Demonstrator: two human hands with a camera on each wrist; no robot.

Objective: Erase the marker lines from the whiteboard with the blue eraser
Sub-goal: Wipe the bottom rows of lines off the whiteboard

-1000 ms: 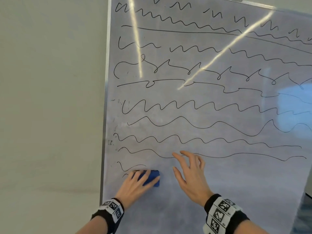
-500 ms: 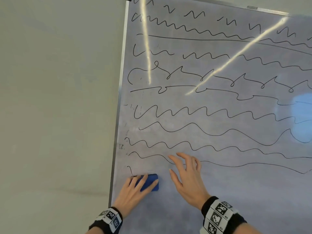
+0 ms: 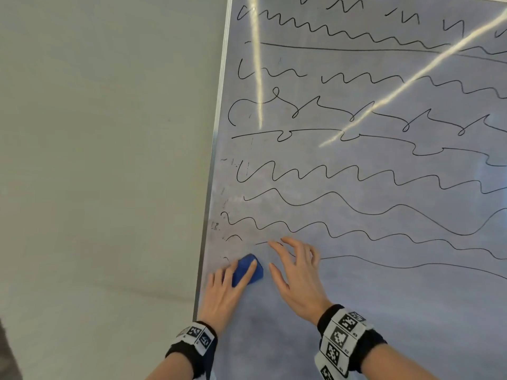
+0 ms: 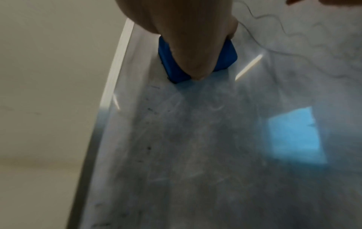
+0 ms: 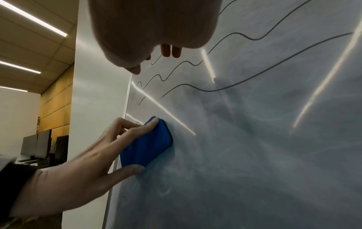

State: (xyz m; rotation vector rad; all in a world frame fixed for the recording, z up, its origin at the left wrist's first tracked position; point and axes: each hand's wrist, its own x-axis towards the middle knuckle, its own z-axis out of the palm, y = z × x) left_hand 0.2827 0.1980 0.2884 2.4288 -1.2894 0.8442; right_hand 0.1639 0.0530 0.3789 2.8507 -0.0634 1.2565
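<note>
Left hand grips blue eraser flat on whiteboard, lower-left corner; eraser now angled higher, lowest marker lines shortened. Right hand still spread, fingertips on board.

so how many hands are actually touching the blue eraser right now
1. The left hand holds the blue eraser against the whiteboard near its left edge. The right hand is beside it, fingers spread, holding nothing.

No readable text; the whiteboard bears only scribbles.
</note>
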